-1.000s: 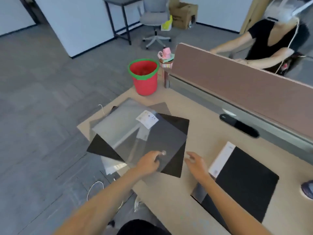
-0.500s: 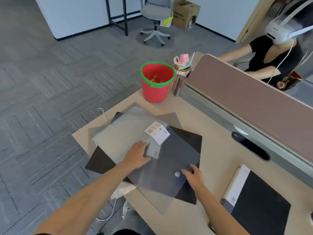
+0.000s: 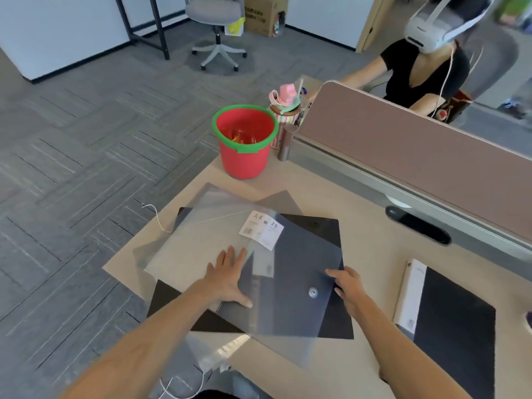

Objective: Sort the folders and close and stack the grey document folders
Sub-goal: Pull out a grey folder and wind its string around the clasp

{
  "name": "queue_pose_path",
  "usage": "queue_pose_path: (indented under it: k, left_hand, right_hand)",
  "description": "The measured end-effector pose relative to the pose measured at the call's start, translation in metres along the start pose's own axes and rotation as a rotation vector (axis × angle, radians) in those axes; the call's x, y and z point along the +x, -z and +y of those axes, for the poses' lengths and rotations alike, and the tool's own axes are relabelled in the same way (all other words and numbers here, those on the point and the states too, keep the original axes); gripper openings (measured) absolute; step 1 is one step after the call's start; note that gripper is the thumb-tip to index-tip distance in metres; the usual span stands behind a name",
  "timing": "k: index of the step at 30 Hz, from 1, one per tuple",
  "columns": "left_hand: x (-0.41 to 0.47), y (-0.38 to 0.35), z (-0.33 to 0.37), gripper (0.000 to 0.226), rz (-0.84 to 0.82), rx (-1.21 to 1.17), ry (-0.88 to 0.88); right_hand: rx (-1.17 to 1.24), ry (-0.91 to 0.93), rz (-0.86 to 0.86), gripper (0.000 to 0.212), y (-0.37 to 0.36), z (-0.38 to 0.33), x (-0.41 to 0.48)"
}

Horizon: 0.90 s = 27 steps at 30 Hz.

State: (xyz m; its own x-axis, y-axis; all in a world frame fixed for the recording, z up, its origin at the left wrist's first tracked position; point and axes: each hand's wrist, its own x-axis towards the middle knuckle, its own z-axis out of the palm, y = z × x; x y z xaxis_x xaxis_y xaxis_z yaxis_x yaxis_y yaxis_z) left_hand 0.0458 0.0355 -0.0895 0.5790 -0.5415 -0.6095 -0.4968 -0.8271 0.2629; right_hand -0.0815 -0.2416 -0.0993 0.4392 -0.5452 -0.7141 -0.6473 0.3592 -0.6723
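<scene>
A translucent grey document folder [image 3: 290, 272] with a white A4 label and a round snap button [image 3: 313, 292] lies on top of a loose pile at the desk's left corner. Under it lie a black folder [image 3: 325, 234] and more grey folders [image 3: 201, 223]. My left hand [image 3: 227, 279] rests flat on the top folder's left half, fingers spread. My right hand [image 3: 347, 286] grips that folder's right edge beside the button. A second black folder with a white spine [image 3: 452, 312] lies to the right.
A red bucket with a green rim [image 3: 244, 139] stands at the desk's far corner, a striped cup with a pink lid [image 3: 285, 110] behind it. A brown partition [image 3: 403, 145] runs along the back, with a person seated beyond it. The desk's edge drops to the floor on the left.
My left hand left the snap button and moved left, now flat on the folder. My right hand came in and took the folder's right edge. The camera view tilted up.
</scene>
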Motion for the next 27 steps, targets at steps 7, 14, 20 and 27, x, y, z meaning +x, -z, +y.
queue_pose_path:
  k: [7,14,20,27]
  left_hand:
    - [-0.019,0.002,-0.026,0.144,-0.116,0.346,-0.158]
    - [-0.042,0.01,-0.01,0.109,-0.05,0.026,-0.205]
    - [-0.058,0.015,0.009,0.076,0.082,-0.172,-0.195]
    - [-0.06,0.015,0.017,0.091,0.024,-0.224,-0.165]
  right_hand:
    - [-0.042,-0.028,-0.001,0.039,0.002,0.002,0.0]
    - [-0.239,-0.044,0.067,0.024,0.008,0.018,-0.014]
    - [-0.203,-0.003,-0.082,0.033,0.012,0.02,-0.039]
    - [-0.054,0.336,-0.18,0.018,0.033,-0.02,-0.073]
